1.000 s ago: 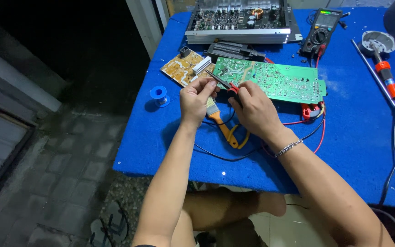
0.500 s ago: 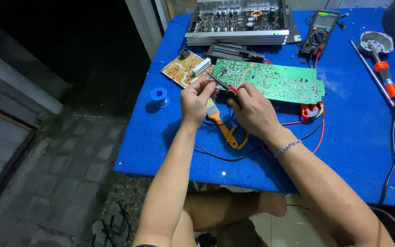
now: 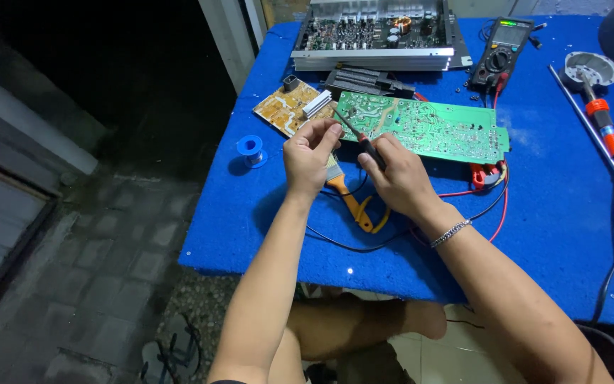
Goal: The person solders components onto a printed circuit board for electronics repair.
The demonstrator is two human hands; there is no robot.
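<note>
A green circuit board [image 3: 435, 129] lies solder side up on the blue table [image 3: 548, 235]. My right hand [image 3: 398, 176] grips a thin black probe [image 3: 364, 141] with a red band. Its tip points up-left to the board's left corner. My left hand [image 3: 310, 153] is just left of that corner, fingers curled and pinched by the probe's tip. What they pinch is hidden. An orange-handled brush [image 3: 353, 205] lies under and between my hands.
Left of the board lie a tan board [image 3: 287, 108] and a blue solder spool [image 3: 250, 148]. Behind stand an open amplifier chassis [image 3: 374, 32] and a multimeter [image 3: 502, 51]. At the right are an orange-handled tool [image 3: 603, 126], a metal dish [image 3: 585, 65], a red clip [image 3: 484, 175] and loose wires.
Both hands stay at the board's left corner with the probe. The view has shifted only slightly.
</note>
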